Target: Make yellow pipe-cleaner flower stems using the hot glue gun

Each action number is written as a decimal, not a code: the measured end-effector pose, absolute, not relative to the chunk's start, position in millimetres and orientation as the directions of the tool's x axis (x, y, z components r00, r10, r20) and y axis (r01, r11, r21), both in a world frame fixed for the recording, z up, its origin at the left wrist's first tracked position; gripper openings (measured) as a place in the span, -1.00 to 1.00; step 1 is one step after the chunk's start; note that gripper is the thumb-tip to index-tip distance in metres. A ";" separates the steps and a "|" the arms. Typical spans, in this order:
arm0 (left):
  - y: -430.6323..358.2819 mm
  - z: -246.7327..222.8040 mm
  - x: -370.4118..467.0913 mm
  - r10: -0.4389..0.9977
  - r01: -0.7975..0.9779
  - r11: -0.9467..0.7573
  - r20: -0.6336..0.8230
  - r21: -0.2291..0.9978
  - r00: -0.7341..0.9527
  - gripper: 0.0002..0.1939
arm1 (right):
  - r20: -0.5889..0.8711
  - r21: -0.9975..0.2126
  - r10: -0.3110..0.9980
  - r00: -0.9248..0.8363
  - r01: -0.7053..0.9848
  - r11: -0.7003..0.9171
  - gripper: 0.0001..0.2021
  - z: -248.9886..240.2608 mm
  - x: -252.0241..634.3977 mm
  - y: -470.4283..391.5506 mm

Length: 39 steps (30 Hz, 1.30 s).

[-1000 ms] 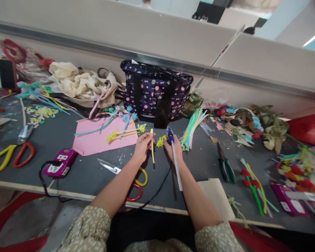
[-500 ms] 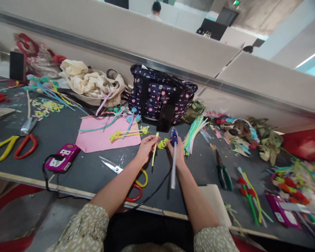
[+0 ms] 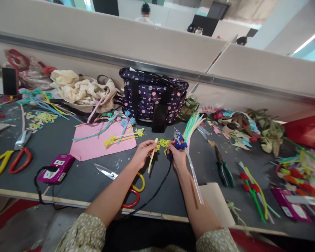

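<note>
Between the fingertips of my left hand point(image 3: 144, 153), a short yellow pipe cleaner point(image 3: 151, 162) is pinched, its length hanging down and slightly left. My right hand point(image 3: 179, 158) is wrapped round a blue hot glue gun point(image 3: 180, 142), and a long clear glue stick point(image 3: 195, 176) sticks out of its back toward me. The tips of my right thumb and forefinger are at a small pile of cut yellow pieces point(image 3: 163, 142); whether they grip one I cannot make out. Scissors point(image 3: 106, 171) with yellow and red handles lie partly under my left forearm.
Behind my hands stand a dark patterned bag point(image 3: 144, 96) and a black phone point(image 3: 159, 118). Pastel pipe cleaners point(image 3: 193, 126) lie to the right, near green-handled pliers point(image 3: 224, 171). Yellow flower stems rest on pink paper point(image 3: 88, 148). A black cord point(image 3: 153, 194) runs from the glue gun.
The glue gun has turned in my right hand, so its glue stick swings out to the right. My right fingertips have come to the yellow pieces. My left hand still pinches the pipe cleaner.
</note>
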<state>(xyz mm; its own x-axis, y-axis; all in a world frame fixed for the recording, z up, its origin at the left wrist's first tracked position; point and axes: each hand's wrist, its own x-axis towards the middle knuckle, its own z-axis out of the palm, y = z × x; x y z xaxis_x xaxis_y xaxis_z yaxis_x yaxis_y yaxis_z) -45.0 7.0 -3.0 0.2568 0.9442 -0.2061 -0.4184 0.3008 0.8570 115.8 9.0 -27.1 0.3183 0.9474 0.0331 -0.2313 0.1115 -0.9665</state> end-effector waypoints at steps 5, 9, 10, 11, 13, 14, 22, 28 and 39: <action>6.4 -0.1 -43.4 0.937 -0.389 0.328 -0.245 0.861 0.247 -0.72 | 0.009 -0.963 0.969 0.248 -0.259 0.075 -0.71 -23.1 113.0 7.0; 5.7 2.9 -42.2 0.914 -0.364 0.378 -0.281 0.851 0.293 -0.72 | 0.026 -0.966 0.972 0.234 -0.245 0.085 -0.72 -18.2 114.6 4.4; 5.4 3.6 -41.9 0.906 -0.353 0.390 -0.287 0.850 0.312 -0.72 | 0.034 -0.968 0.971 0.236 -0.232 0.090 -0.73 -16.6 115.8 3.9; 5.0 4.2 -41.7 0.896 -0.337 0.403 -0.293 0.851 0.334 -0.72 | 0.040 -0.971 0.972 0.233 -0.219 0.093 -0.74 -14.8 117.3 3.5; 4.2 4.6 -41.4 0.872 -0.297 0.430 -0.306 0.852 0.382 -0.73 | 0.049 -0.977 0.976 0.213 -0.194 0.091 -0.78 -10.9 120.6 2.9; 3.8 4.3 -41.3 0.857 -0.276 0.444 -0.314 0.852 0.408 -0.74 | 0.052 -0.979 0.979 0.198 -0.183 0.089 -0.79 -9.0 122.2 2.7; 3.4 -0.7 -42.7 0.805 -0.249 0.490 -0.325 0.835 0.496 -0.78 | 0.058 -0.974 0.990 0.132 -0.212 0.086 -0.80 -1.7 130.4 1.9; 3.0 3.4 -43.1 0.784 -0.229 0.507 -0.333 0.831 0.524 -0.76 | 0.066 -0.976 0.990 0.129 -0.199 0.091 -0.82 -3.5 132.8 2.9; 3.9 0.7 -43.2 0.784 -0.220 0.484 -0.308 0.847 0.539 -0.75 | 0.120 -0.987 0.986 0.111 -0.090 0.130 -0.86 -1.5 132.7 0.8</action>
